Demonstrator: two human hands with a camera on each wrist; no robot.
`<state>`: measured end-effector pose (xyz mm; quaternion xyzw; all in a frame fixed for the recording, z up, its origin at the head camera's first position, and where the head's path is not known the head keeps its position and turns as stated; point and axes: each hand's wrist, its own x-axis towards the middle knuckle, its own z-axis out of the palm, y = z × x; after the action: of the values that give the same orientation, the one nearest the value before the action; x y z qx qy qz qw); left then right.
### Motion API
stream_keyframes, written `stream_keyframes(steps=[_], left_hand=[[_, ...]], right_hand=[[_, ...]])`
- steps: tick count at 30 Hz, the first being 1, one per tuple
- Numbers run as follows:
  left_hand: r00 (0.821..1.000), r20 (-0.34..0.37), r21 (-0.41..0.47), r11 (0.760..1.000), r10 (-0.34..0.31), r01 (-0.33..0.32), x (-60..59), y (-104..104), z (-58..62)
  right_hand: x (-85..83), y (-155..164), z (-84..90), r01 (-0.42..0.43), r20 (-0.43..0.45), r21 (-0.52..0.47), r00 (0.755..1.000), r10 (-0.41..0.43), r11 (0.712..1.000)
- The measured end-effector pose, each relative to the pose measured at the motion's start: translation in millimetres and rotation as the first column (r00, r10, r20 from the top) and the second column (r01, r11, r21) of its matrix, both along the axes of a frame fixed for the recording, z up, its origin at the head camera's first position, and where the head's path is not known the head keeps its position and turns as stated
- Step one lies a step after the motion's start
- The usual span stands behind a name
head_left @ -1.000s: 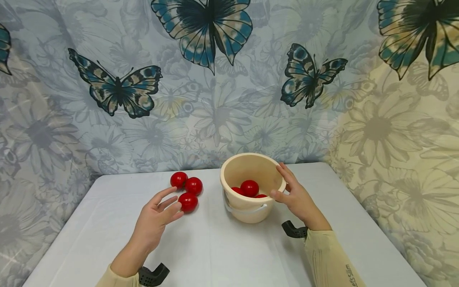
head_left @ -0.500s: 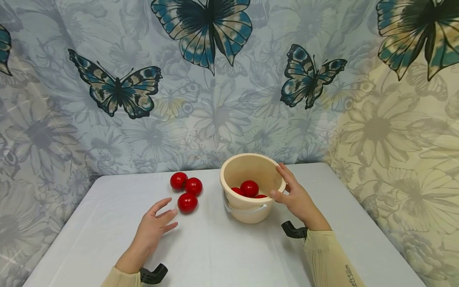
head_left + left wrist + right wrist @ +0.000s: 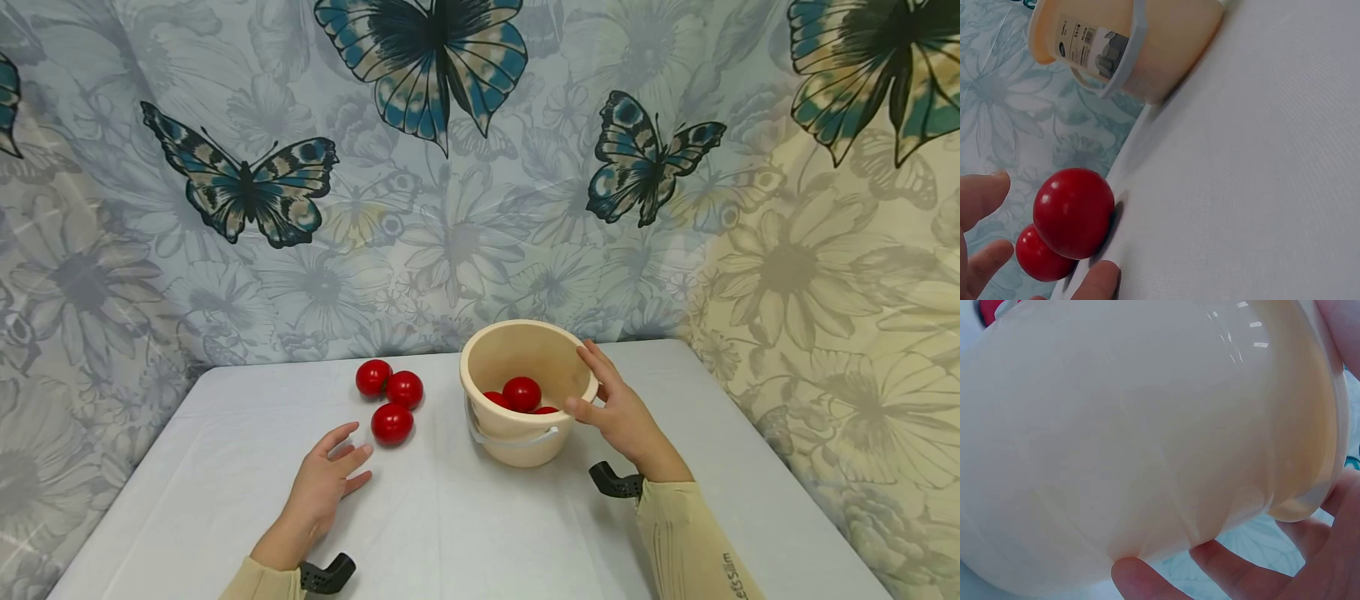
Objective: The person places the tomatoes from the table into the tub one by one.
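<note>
Left hand [image 3: 324, 483] lies low over the white counter [image 3: 465, 533], near the front edge, palm down, fingers [image 3: 347, 457] loosely spread and nearly straight — holding nothing. They point up and right toward the nearest red ball [image 3: 392, 422], just short of it, not touching. In the left wrist view the same ball [image 3: 1073, 212] sits between the fingertips, a second ball [image 3: 1039, 255] partly hidden behind it, and the hand is cut off at the frame edge.

Right hand [image 3: 619, 411] grips the cream bucket [image 3: 525, 437] at its right side, thumb on the wall below the rim, fingers [image 3: 596, 360] curled over the rim. The bucket stands upright mid-counter, mouth up, axis vertical, white bail handle [image 3: 517, 439] hanging down the front. The right wrist view is nearly all bucket wall [image 3: 1147, 444] — fingertips at the bottom and right edges, little else readable.

Inside the bucket are red balls [image 3: 522, 393]; three show, two mostly hidden by the wall, so the count is unsure.

Further back left, two more red balls [image 3: 390, 383] sit touching each other, just behind the nearest one.

Butterfly-print cloth [image 3: 450, 167] hangs behind the counter.
</note>
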<state>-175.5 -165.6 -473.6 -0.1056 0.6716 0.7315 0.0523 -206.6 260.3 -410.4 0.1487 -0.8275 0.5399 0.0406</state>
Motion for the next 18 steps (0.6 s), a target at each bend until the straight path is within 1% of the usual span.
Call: stream_keyframes(steps=[5,12,18], left_hand=[[1.000,0.000,0.011,1.000,0.003,-0.003,-2.8,0.3,-2.9],[0.999,-0.026,0.016,0.999,-0.029,0.030,-9.4,1.6,-9.3],[0.999,-0.032,0.010,0.999,-0.044,0.044,-14.5,3.5,-11.4]], right_hand=[[0.0,0.1,0.3,0.002,0.004,-0.002,1.000,-0.002,1.000],[0.3,0.7,0.0,-0.008,-0.003,-0.011,1.000,0.008,1.000],[0.0,1.7,-0.7,-0.010,-0.012,-0.004,1.000,0.010,1.000]])
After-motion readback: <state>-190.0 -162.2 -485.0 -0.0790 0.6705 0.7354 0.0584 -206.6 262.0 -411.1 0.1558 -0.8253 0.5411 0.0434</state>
